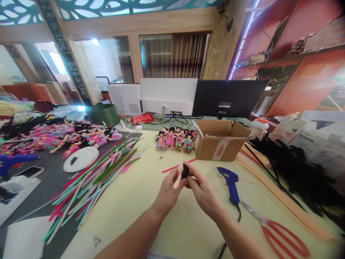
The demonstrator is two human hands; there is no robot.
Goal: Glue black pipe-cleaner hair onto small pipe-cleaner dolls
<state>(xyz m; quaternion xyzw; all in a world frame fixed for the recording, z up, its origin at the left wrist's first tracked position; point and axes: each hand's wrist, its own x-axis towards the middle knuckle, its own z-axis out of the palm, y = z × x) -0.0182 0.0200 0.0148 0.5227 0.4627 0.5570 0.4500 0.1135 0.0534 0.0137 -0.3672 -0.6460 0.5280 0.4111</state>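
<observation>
Between my two hands is a small doll (180, 174) with a pale peach body and black hair, held above the middle of the table. My left hand (169, 189) is closed on its peach side. The fingers of my right hand (201, 187) pinch it at the black hair. Part of the doll is hidden behind my fingers. Just beyond it lies a thin red-pink stick (171, 168). Several finished dolls (175, 139) in bright dresses stand farther back. A blue glue gun (231, 185) lies to the right of my right hand.
Red-handled scissors (280, 230) lie at front right, beside peach strips (285, 194) and a black fuzzy pile (293, 176). An open cardboard box (205, 147) stands behind. Coloured pipe cleaners (107, 176), a white plate (90, 158) and many dolls (48, 135) lie left.
</observation>
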